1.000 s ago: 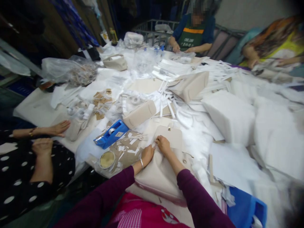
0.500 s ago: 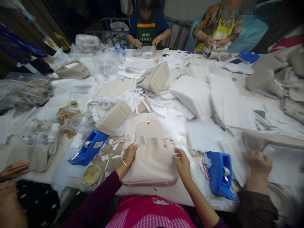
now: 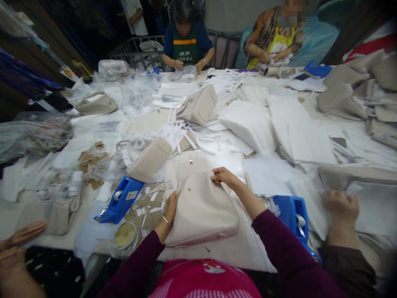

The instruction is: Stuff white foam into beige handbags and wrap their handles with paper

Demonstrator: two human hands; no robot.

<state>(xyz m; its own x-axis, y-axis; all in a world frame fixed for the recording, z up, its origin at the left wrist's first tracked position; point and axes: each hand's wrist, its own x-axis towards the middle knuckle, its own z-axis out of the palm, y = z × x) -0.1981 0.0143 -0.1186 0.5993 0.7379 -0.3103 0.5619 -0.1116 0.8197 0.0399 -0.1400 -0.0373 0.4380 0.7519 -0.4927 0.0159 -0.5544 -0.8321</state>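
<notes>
A beige handbag lies on the table before me, its flap with a small metal clasp spread away from me. My left hand, with a bracelet at the wrist, is closed on the bag's left side edge. At the bag's upper right corner my right hand pinches with thumb and fingers closed. Something small and dark shows at those fingertips, perhaps the zipper end; the fingers partly hide it. A small metal stud is visible on the bag's front.
Blue tape dispensers stand left and right of the bag. Near the left one are a round tub and paper scraps. White foam sheets and more bags cover the table. Co-workers' hands are at both sides; people sit opposite.
My right hand has moved up from the bag's right side to its upper right corner and closed there. The bag has turned and tilted slightly; my left hand stays at its left side.
</notes>
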